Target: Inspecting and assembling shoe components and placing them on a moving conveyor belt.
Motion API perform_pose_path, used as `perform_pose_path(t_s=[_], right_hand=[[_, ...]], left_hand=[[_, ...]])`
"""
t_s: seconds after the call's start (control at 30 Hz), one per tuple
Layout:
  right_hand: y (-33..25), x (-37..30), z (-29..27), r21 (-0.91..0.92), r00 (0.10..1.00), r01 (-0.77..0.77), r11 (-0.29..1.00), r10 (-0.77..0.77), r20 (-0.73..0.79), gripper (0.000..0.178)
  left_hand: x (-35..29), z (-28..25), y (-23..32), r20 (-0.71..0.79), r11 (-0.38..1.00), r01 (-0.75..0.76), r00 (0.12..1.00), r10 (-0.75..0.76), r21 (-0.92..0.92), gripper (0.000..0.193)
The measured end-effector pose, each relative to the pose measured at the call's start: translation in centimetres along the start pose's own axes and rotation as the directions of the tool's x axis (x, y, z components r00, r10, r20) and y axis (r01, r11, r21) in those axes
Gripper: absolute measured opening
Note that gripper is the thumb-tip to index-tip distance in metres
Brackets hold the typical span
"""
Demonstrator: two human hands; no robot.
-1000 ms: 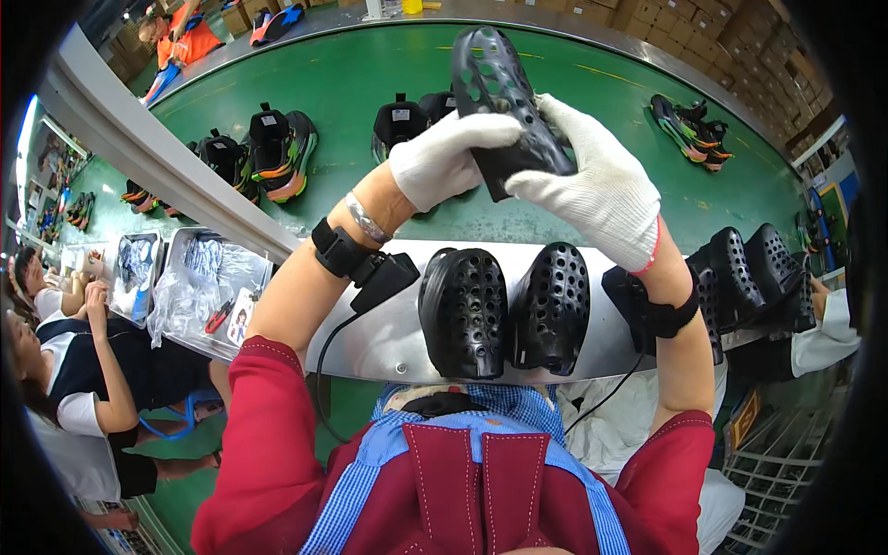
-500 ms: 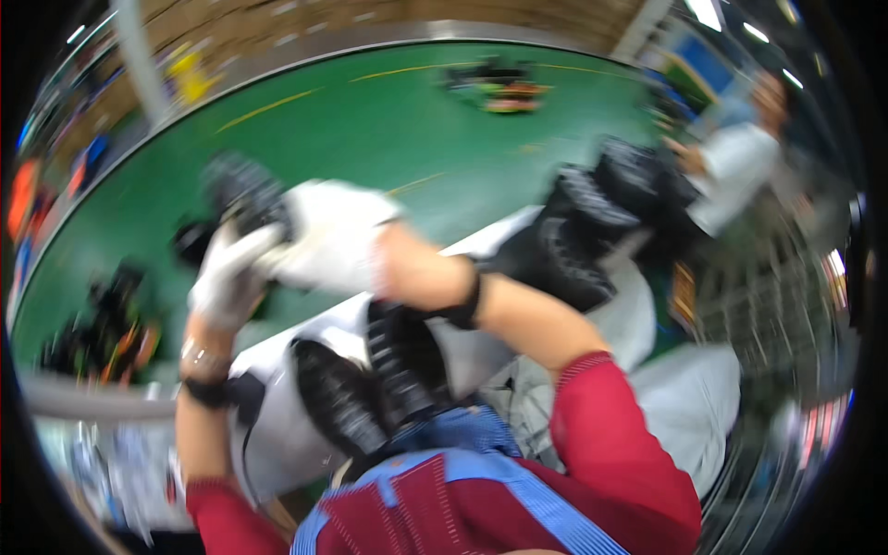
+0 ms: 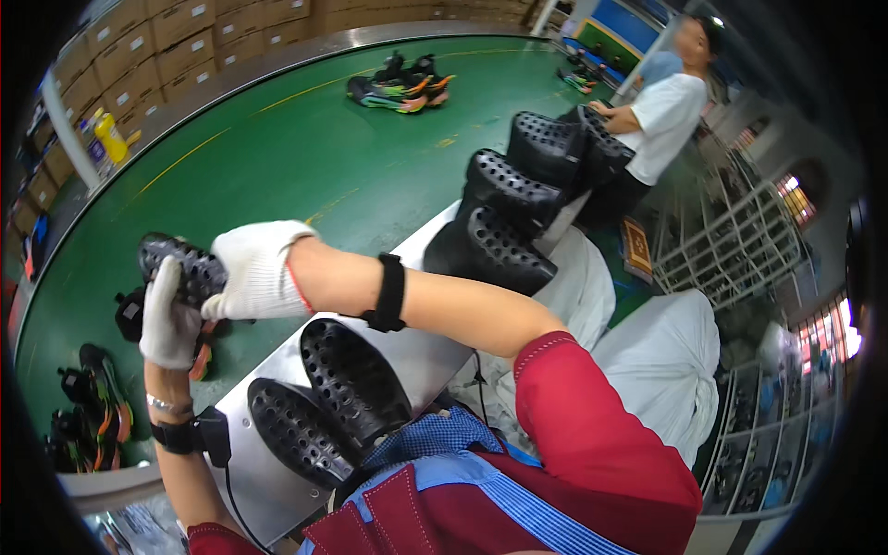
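Ahead on the left, both my hands, in white knit gloves, hold a black, sole-shaped piece full of round holes point(image 3: 190, 268). My left hand point(image 3: 172, 319) is closed on its near side, thumb pointing up along it. My right hand point(image 3: 257, 268) grips its right end, its fingers partly hidden behind the piece. Beneath my hands, a shoe with an orange sole point(image 3: 201, 361) is partly hidden; whether it touches the piece I cannot tell. Two similar perforated black pieces point(image 3: 356, 379) point(image 3: 301, 425) lie on the white ledge point(image 3: 425, 245) right before me.
Stacked black perforated forms point(image 3: 504, 250) stand to the right along the ledge. Colourful sports shoes point(image 3: 402, 83) sit on the green table point(image 3: 305, 139), more point(image 3: 97, 407) at left. A person in a white shirt point(image 3: 671, 111) stands at far right, near white sacks point(image 3: 657, 361) and a wire rack point(image 3: 731, 240).
My hands have moved left and down in the picture, still on the black piece. The view has turned, so the stacked forms and the person appear farther left and higher.
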State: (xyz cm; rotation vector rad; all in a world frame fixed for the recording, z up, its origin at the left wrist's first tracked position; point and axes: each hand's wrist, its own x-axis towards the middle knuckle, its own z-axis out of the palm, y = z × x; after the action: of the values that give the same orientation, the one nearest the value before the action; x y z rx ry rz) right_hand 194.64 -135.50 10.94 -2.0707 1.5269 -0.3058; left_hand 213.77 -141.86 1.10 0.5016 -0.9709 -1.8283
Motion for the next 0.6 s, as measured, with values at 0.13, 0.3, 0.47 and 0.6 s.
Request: perform_pose_path(t_s=[0.13, 0.3, 0.47, 0.6], right_hand=[[0.1, 0.1, 2.0, -0.148, 0.963, 0.089, 0.985, -0.123, -0.238, 0.050], [0.7, -0.1, 3.2, -0.170, 0.977, 0.003, 0.985, -0.039, -0.208, 0.044], [1.7, 0.0, 3.9, -0.170, 0.979, -0.041, 0.985, 0.006, -0.203, 0.049], [3.3, 0.1, 5.4, -0.329, 0.986, -0.062, 0.942, 0.007, -0.165, 0.051]], left_hand=[[-1.4, 0.2, 0.4, -0.009, 0.991, 0.120, 0.993, -0.119, 0.064, 0.022], [-0.9, 0.5, -1.9, 0.008, 0.993, 0.116, 0.993, -0.115, -0.024, 0.021], [-1.6, 0.4, -1.5, 0.019, 0.982, 0.173, 0.984, -0.175, 0.071, 0.024], [-1.1, -0.4, -1.8, -0.108, 0.904, 0.403, 0.914, -0.390, 0.143, 0.033]])
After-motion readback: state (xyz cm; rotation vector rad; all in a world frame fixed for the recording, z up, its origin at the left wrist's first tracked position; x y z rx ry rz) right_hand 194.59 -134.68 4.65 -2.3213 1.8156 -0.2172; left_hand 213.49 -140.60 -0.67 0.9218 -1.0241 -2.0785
